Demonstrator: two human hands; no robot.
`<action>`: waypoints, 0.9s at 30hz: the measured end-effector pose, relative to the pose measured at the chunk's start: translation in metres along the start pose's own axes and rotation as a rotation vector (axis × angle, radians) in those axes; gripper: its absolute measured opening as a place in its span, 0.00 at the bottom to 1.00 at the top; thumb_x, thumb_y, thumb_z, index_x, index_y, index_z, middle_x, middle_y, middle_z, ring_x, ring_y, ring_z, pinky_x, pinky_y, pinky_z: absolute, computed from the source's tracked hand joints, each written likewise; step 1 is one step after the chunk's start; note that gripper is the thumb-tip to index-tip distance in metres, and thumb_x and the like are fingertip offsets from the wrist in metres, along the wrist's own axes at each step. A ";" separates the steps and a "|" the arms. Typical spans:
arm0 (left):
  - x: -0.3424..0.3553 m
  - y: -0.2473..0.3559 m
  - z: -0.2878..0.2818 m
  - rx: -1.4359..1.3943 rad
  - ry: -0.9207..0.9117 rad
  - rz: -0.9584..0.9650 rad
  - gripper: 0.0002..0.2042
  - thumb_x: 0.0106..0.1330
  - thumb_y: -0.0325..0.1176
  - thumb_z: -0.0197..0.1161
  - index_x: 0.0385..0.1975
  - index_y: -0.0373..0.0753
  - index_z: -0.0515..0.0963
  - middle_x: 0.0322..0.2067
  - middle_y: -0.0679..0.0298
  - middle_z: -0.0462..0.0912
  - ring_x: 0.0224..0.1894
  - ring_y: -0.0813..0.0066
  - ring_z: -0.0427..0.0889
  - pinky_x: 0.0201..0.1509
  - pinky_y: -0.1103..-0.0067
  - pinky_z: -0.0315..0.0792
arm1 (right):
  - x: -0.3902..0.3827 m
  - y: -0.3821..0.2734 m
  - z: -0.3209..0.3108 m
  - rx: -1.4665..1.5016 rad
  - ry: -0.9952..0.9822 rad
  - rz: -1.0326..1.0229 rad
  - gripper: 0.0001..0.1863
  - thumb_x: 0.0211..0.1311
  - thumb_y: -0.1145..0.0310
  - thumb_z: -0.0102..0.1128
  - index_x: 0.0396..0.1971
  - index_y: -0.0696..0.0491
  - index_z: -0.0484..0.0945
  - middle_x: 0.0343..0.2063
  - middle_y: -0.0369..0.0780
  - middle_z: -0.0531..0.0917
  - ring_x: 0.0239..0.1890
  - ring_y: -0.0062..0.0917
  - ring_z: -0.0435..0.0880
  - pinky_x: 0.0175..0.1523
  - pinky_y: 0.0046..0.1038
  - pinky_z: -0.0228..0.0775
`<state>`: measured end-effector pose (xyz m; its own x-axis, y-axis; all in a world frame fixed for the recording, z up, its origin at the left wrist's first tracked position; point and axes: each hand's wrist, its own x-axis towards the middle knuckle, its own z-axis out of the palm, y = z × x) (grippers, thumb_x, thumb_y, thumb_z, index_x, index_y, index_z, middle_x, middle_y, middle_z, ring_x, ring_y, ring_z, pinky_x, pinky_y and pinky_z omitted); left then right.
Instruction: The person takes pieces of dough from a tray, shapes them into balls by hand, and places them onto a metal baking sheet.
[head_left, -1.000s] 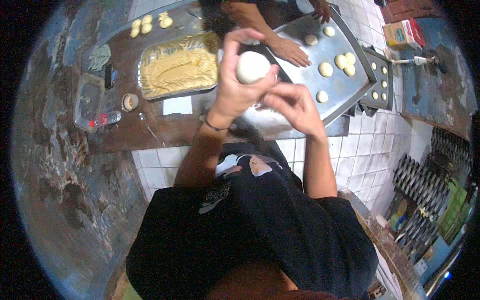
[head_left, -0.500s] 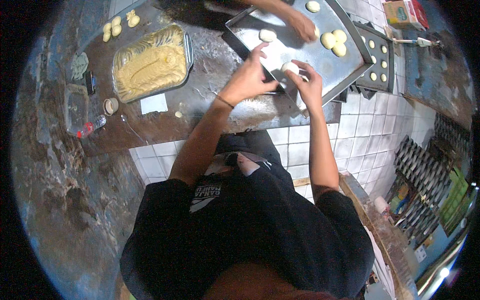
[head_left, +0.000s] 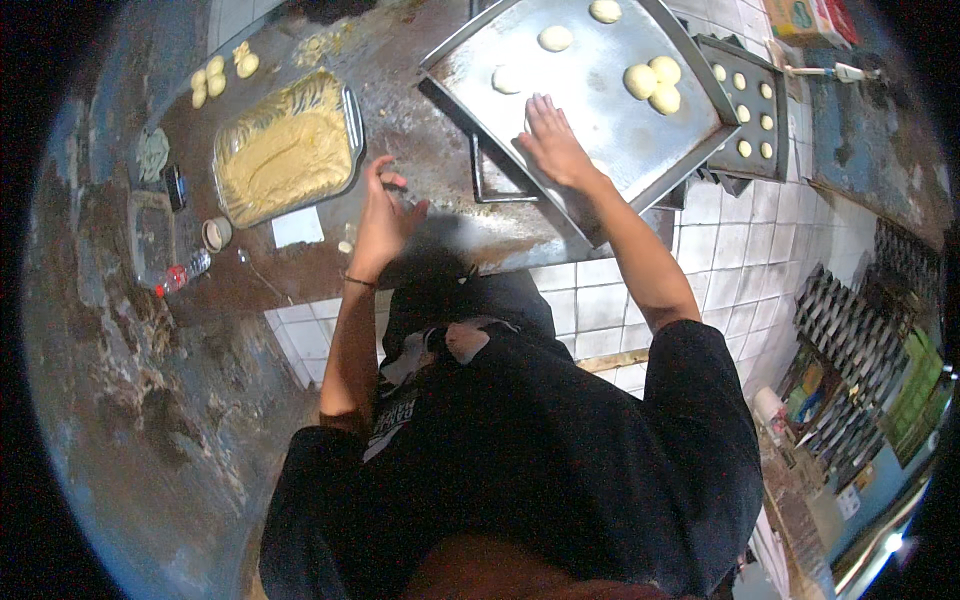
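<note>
1. A pale, round dough ball [head_left: 509, 78] sits on the large metal tray [head_left: 470, 88], toward its left corner, just beyond the right fingertips.
2. The right hand [head_left: 555, 145] lies palm down over that tray, its fingers stretched out flat and close together, gripping nothing visible; what is under the palm is hidden.
3. Farther up the tray are an oval dough piece [head_left: 555, 38] and another at the far edge [head_left: 605, 11]. A cluster of three yellowish balls [head_left: 655, 86], touching one another, lies to the right.
4. The left hand [head_left: 385, 218] hangs near the tabletop [head_left: 400, 75], fingers half curled and thumb apart, with no visible hold on anything.
5. Left of it stands a glass dish [head_left: 357, 130] of yellow, paste-like mixture [head_left: 285, 155], a white card [head_left: 298, 227] beside its near end.
6. Farther left are a cup [head_left: 216, 235], a clear bottle with a red label [head_left: 183, 273] and a crumpled cloth [head_left: 152, 156].
7. At the right, a smaller dark tray [head_left: 757, 139] carries rows of small dough balls [head_left: 743, 114].
</note>
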<state>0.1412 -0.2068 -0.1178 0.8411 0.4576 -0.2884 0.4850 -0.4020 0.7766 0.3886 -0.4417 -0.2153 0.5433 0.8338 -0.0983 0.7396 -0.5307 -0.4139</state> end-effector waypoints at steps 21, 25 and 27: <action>0.015 0.065 0.012 -0.664 -0.160 0.095 0.27 0.73 0.33 0.64 0.69 0.39 0.61 0.52 0.59 0.78 0.47 0.74 0.80 0.54 0.77 0.76 | -0.044 0.097 -0.169 0.927 -0.290 0.539 0.17 0.66 0.65 0.64 0.49 0.60 0.84 0.41 0.34 0.88 0.41 0.19 0.84 0.53 0.25 0.76; 0.014 0.106 0.021 -0.743 -0.230 0.113 0.22 0.83 0.48 0.47 0.63 0.37 0.72 0.57 0.57 0.79 0.56 0.68 0.79 0.64 0.73 0.70 | -0.053 -0.069 -0.155 1.064 -0.066 0.304 0.19 0.63 0.64 0.73 0.49 0.61 0.85 0.38 0.38 0.89 0.39 0.18 0.85 0.46 0.22 0.77; 0.013 0.115 0.011 -0.638 -0.137 0.264 0.23 0.83 0.49 0.47 0.51 0.31 0.76 0.45 0.53 0.82 0.47 0.68 0.80 0.56 0.74 0.73 | -0.041 -0.145 -0.140 1.031 0.095 0.347 0.15 0.63 0.66 0.74 0.44 0.61 0.87 0.32 0.33 0.88 0.33 0.13 0.80 0.37 0.18 0.70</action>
<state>0.2106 -0.2556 -0.0379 0.9543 0.2878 -0.0801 0.0602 0.0774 0.9952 0.3152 -0.4205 -0.0244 0.7194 0.6244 -0.3042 -0.1242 -0.3152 -0.9409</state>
